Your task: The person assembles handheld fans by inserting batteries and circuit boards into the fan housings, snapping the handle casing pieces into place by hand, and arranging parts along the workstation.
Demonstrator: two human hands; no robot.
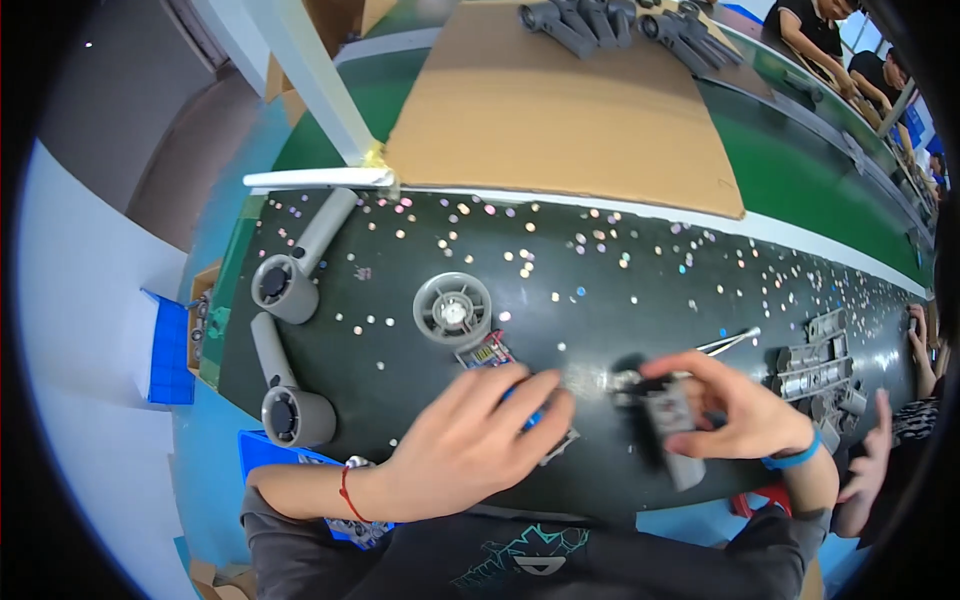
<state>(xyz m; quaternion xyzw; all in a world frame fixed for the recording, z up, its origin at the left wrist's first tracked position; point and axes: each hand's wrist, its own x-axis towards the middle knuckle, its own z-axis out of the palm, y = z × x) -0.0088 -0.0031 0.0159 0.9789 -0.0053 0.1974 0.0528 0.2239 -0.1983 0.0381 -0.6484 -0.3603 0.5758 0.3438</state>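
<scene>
My left hand [490,425] is curled over the dark table, closed on a small blue part [533,412] that mostly hides under the fingers. Just beyond its knuckles lies a circuit board [487,352] with red wire, against a round grey fan housing [453,308] with spokes and a pale hub. A thin metal-looking piece [560,447] shows partly beside the left fingertips. To the right, my right hand [745,405] grips a grey plastic housing [672,425] between thumb and fingers; it is tilted and blurred by motion.
Two grey hair-dryer-shaped bodies [298,415] [285,287] lie at the left. Beyond a post [320,90], cardboard [560,120] bears several similar bodies [580,22]. A screwdriver-like tool [732,341] and grey moulded parts [812,370] lie right. Another person's hand [873,450] is at the right edge.
</scene>
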